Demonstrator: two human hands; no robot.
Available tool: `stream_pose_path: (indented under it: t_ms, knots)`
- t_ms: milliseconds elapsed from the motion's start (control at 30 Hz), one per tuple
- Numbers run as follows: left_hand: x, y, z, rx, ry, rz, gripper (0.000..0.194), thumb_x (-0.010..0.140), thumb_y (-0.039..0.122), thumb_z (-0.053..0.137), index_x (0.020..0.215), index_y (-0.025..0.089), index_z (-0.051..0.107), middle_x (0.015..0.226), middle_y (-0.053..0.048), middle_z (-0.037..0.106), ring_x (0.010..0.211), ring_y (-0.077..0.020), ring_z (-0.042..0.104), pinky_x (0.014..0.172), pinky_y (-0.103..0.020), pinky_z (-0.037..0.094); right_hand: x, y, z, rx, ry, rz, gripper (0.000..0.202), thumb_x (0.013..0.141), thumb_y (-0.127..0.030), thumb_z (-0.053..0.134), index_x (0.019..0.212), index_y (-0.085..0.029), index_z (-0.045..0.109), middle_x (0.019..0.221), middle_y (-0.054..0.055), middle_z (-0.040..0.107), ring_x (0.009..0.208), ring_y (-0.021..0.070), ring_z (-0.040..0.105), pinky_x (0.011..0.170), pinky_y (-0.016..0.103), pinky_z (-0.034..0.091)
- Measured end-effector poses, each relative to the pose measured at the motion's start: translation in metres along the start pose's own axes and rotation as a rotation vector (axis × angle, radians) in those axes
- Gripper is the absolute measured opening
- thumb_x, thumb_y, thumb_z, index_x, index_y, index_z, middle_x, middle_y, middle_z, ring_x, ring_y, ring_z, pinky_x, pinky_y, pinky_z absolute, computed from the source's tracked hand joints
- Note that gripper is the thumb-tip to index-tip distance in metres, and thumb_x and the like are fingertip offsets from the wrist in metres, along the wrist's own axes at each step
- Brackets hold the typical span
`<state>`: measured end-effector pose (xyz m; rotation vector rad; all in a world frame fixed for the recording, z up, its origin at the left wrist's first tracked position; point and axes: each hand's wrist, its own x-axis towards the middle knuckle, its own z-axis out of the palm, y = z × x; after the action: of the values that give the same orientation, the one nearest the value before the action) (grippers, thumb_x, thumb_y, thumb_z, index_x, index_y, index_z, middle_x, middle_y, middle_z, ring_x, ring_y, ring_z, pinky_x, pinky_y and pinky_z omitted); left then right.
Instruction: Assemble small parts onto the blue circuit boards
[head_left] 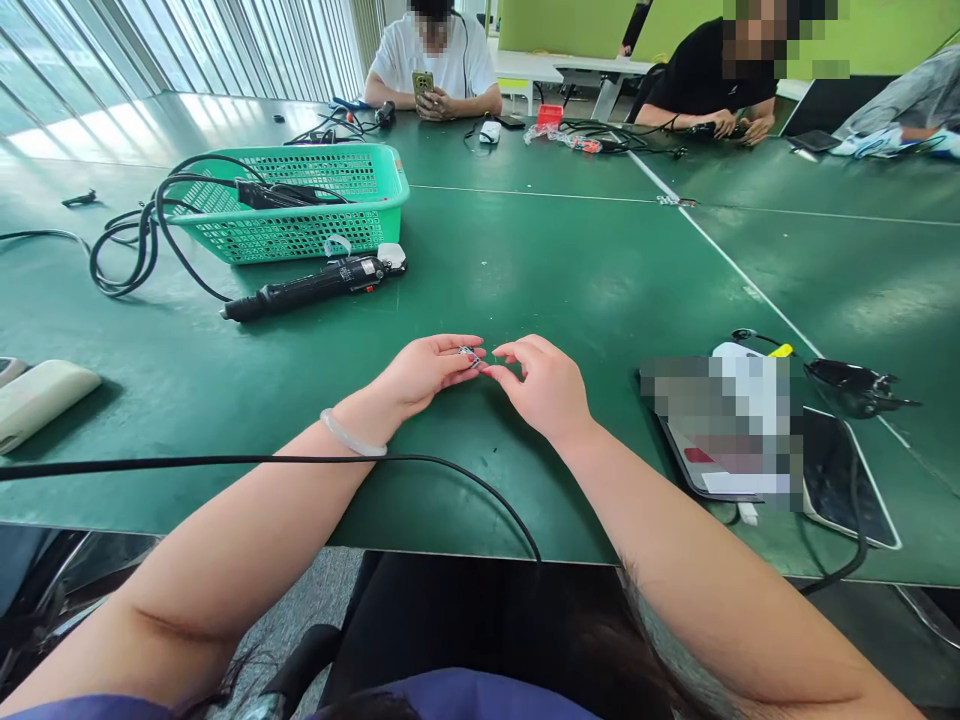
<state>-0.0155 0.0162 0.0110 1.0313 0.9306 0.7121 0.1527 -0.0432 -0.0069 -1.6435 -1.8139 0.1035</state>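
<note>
My left hand (433,372) is over the green table (525,270), a pale bangle (352,435) around its wrist. Several small silvery metal pieces (469,354), perhaps screws, lie between its fingers; they are too small to name surely. Facing it, my right hand (546,385) has its thumb and forefinger curled close together, the thumb tip right by the pieces. Whatever those right fingertips pinch is too small to make out. Beyond my left hand, a black electric screwdriver (307,284) lies on the tabletop, its cord looping left.
A green plastic basket (300,240) holds black cables and an adapter. A black cable (225,462) crosses above my left forearm. At right lie a tablet-like device (679,440) and a phone (847,480). Two people (442,60) sit across the table.
</note>
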Motion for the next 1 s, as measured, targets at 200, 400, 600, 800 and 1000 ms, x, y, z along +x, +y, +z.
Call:
stream_pose_path:
  t_ms: [200, 400, 600, 800, 1000]
  knots:
    - [-0.019, 0.038, -0.067, 0.895, 0.215, 0.123, 0.028, 0.077, 0.016, 0.062, 0.104, 0.016, 0.070, 0.098, -0.009, 0.074, 0.091, -0.0225, 0.071, 0.088, -0.036, 0.053, 0.000, 0.015, -0.005, 0.087, 0.047, 0.087, 0.020, 0.084, -0.037, 0.070, 0.094, -0.020, 0.073, 0.089, 0.003, 0.068, 0.063, 0.0129, 0.053, 0.062, 0.029, 0.043]
    - [-0.051, 0.056, -0.121, 1.736, 0.523, -0.013, 0.042, 0.090, 0.028, 0.043, 0.123, 0.016, 0.065, 0.107, -0.011, 0.073, 0.103, -0.0305, 0.066, 0.090, -0.039, 0.048, 0.002, 0.019, -0.007, 0.149, 0.052, 0.103, 0.027, 0.087, -0.041, 0.065, 0.102, -0.019, 0.071, 0.087, 0.003, 0.067, 0.059, 0.0117, 0.050, 0.061, 0.029, 0.042]
    - [-0.065, 0.045, -0.155, 1.893, 0.503, -0.048, 0.040, 0.088, 0.041, 0.056, 0.117, 0.016, 0.067, 0.103, -0.009, 0.074, 0.094, -0.0271, 0.065, 0.079, -0.032, 0.045, 0.002, 0.020, -0.007, 0.159, 0.038, 0.109, 0.027, 0.090, -0.040, 0.062, 0.105, -0.019, 0.070, 0.087, 0.002, 0.065, 0.061, 0.0113, 0.051, 0.062, 0.028, 0.042]
    - [-0.065, 0.039, -0.163, 1.742, 0.500, -0.041, 0.032, 0.082, 0.039, 0.064, 0.108, 0.021, 0.072, 0.092, -0.003, 0.075, 0.086, -0.0202, 0.064, 0.073, -0.026, 0.040, 0.002, 0.022, -0.005, 0.163, 0.006, 0.123, 0.028, 0.092, -0.039, 0.059, 0.107, -0.019, 0.070, 0.087, 0.002, 0.065, 0.062, 0.0114, 0.050, 0.063, 0.029, 0.042]
    - [-0.065, 0.039, -0.163, 1.698, 0.484, -0.021, 0.034, 0.082, 0.041, 0.062, 0.107, 0.023, 0.074, 0.088, -0.001, 0.074, 0.084, -0.0187, 0.064, 0.073, -0.024, 0.040, 0.001, 0.021, -0.003, 0.151, -0.068, 0.133, 0.026, 0.092, -0.038, 0.058, 0.106, -0.019, 0.069, 0.083, 0.001, 0.064, 0.063, 0.0119, 0.050, 0.063, 0.029, 0.041]
